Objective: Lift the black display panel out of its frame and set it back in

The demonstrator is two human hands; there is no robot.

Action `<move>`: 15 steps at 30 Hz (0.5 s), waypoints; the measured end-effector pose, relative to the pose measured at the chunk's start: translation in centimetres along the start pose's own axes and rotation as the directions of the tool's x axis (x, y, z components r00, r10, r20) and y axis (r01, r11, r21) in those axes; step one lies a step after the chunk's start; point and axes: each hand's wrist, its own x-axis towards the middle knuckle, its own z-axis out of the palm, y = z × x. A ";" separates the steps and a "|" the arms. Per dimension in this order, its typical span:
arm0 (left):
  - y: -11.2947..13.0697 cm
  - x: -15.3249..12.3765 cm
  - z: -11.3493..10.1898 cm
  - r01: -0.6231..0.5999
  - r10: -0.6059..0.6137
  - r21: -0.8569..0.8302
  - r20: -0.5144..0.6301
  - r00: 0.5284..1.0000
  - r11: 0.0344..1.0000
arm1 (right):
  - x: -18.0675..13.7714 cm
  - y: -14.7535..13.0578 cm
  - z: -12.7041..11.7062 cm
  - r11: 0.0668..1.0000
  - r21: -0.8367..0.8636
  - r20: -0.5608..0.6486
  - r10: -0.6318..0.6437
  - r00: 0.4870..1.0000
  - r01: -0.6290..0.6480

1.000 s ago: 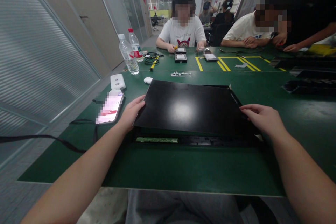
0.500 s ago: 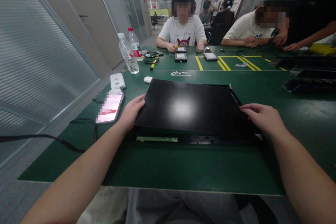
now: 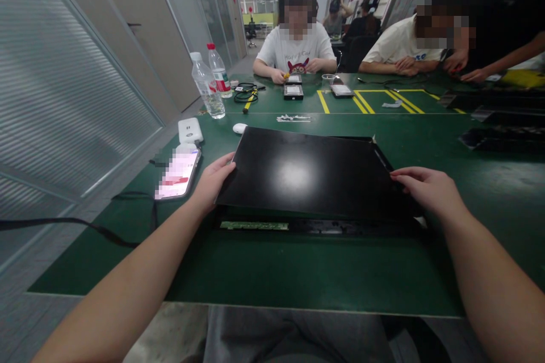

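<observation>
A glossy black screen panel [image 3: 332,176] lies tilted over a black frame [image 3: 361,228], its left side raised. The ceiling light reflects in its surface. My left hand [image 3: 215,181] is closed on the panel's left edge, thumb on top and the other fingers hidden underneath. At the opposite edge, my right hand [image 3: 426,187] pinches with thumb and forefinger where panel and frame meet; whether it also grips the frame is hidden. Along the near side of the frame, a green circuit strip [image 3: 254,226] shows below the panel.
A phone [image 3: 179,174] and white power bank [image 3: 190,131] lie at left, near a white mouse-like object [image 3: 240,128]. Two bottles [image 3: 208,88] stand behind. Across the green table [image 3: 298,278], a person [image 3: 296,45] sits by several hard drives [image 3: 293,92]. Black frame parts [image 3: 506,139] lie at right.
My hands and the screen panel have barely moved. Across the table, the person's hand has left the clear cup and drawn in toward the chest.
</observation>
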 end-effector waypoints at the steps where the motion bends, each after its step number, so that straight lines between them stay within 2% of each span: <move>1: 0.0 0.0 0.0 0.003 -0.003 0.000 -0.002 1.000 1.000 | 0.0 -0.1 0.0 1.000 0.004 0.003 0.012 1.000 -0.012; 5: -0.3 0.2 0.0 0.014 -0.014 0.010 -0.012 1.000 1.000 | -0.4 -0.8 -0.1 0.999 0.019 0.000 0.040 0.999 -0.040; 9: -0.5 0.4 -0.2 -0.024 0.025 0.045 -0.032 0.999 0.999 | -0.6 -1.4 -0.2 0.996 0.054 0.004 0.068 0.998 -0.068; 15: -0.6 0.4 -0.4 -0.082 0.082 0.069 0.009 0.997 0.994 | -0.5 -1.4 -0.3 0.992 0.090 0.010 0.084 0.996 -0.085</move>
